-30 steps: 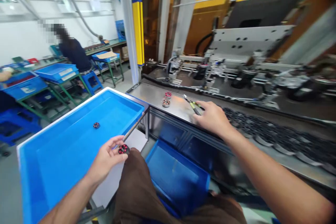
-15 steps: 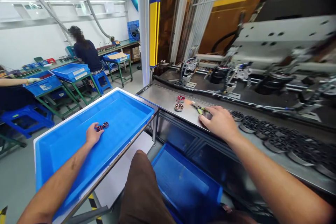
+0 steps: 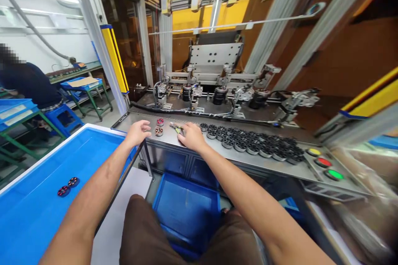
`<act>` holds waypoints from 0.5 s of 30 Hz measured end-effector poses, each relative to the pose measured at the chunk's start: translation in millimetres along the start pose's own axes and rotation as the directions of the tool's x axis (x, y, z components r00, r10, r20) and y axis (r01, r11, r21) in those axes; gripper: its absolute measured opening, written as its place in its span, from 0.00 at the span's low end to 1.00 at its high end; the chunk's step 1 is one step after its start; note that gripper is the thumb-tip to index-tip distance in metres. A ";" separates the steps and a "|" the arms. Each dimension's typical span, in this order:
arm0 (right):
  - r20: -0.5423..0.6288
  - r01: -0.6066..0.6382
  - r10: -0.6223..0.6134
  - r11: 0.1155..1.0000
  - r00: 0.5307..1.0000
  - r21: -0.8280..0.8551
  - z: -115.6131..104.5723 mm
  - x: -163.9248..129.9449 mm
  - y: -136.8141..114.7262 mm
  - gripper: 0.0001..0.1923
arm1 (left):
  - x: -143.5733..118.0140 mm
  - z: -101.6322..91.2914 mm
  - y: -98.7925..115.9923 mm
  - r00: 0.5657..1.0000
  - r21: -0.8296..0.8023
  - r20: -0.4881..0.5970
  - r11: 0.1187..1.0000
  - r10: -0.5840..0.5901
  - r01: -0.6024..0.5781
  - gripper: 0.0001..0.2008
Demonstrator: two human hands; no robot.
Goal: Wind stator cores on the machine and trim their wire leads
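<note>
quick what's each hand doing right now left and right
Left hand: open, holding nothing, reaching toward the two small round parts on the steel counter.
Right hand: resting on the pliers; grip cannot be told.

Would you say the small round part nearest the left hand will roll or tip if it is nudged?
Probably neither: the round part is a squat disc lying flat on the steel bench. It may slide on that smooth surface. Its copper-coloured windings suggest some weight for its size.

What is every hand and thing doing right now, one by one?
Left hand: open, empty, beside the two parts.
Right hand: resting on the pliers.
Two parts on steel bench: lying flat, untouched.
Two parts in blue tray: lying side by side.
Row of dark parts: crowded along the bench.
</note>
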State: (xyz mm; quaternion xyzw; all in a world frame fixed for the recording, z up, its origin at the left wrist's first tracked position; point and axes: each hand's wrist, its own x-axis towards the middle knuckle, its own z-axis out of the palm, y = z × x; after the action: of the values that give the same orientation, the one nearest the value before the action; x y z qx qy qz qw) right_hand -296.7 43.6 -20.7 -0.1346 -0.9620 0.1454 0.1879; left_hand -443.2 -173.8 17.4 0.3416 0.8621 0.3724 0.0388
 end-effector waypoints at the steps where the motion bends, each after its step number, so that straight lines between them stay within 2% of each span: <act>1: 0.003 0.006 -0.006 1.000 1.000 0.005 -0.7 0.6 0.6 0.21 | 9.5 5.5 1.2 0.999 -0.038 0.054 0.999 -0.001 0.003 0.16; 4: 0.011 0.024 -0.024 1.000 1.000 0.013 -1.0 3.5 1.9 0.19 | 23.9 14.0 -1.2 0.988 -0.124 0.152 0.992 0.009 0.010 0.17; 7: 0.015 0.037 -0.037 0.999 0.999 0.020 0.2 6.4 1.9 0.18 | 25.3 19.8 -4.2 0.988 -0.170 0.153 0.986 0.025 0.001 0.17; 11: 0.029 0.042 -0.043 0.999 0.999 0.032 1.6 8.0 1.4 0.18 | 17.9 31.5 0.4 0.996 -0.186 0.074 0.982 0.041 -0.027 0.22; 15: 0.041 0.043 -0.044 0.999 0.998 0.028 0.4 7.7 1.2 0.17 | -0.1 36.9 12.8 0.995 -0.180 -0.089 0.981 0.055 -0.070 0.32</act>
State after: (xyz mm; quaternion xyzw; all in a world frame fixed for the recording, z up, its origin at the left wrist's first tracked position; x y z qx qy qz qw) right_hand -303.5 47.0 -19.0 -0.1081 -0.9663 0.1570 0.1729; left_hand -424.1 -144.9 -0.6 0.3477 0.8139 0.4649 0.0224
